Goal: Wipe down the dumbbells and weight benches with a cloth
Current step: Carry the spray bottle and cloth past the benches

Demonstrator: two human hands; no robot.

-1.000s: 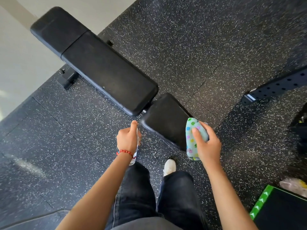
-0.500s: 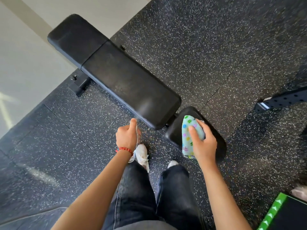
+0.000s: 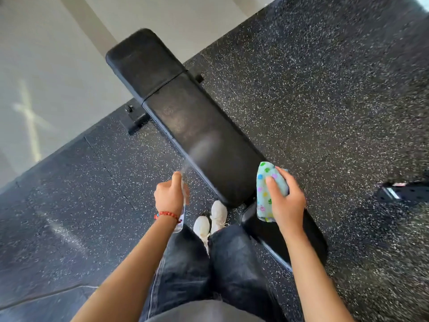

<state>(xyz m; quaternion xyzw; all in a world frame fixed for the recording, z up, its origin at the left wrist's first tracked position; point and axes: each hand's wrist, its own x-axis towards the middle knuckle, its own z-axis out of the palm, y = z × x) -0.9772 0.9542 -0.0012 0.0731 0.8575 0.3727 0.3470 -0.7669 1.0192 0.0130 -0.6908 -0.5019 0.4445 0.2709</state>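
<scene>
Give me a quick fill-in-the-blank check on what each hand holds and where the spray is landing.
1. The right hand grips a folded, polka-dotted ____.
2. The left hand holds a clear spray bottle, and its mist drifts onto the black weight ____.
3. A red beaded bracelet sits on the ____ wrist.
4. The white sneakers stand on speckled rubber ____.

Missing words: cloth; bench; left; flooring

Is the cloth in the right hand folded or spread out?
Folded. The cloth is a compact bundle gripped by the right hand, not laid flat on the bench.
</scene>
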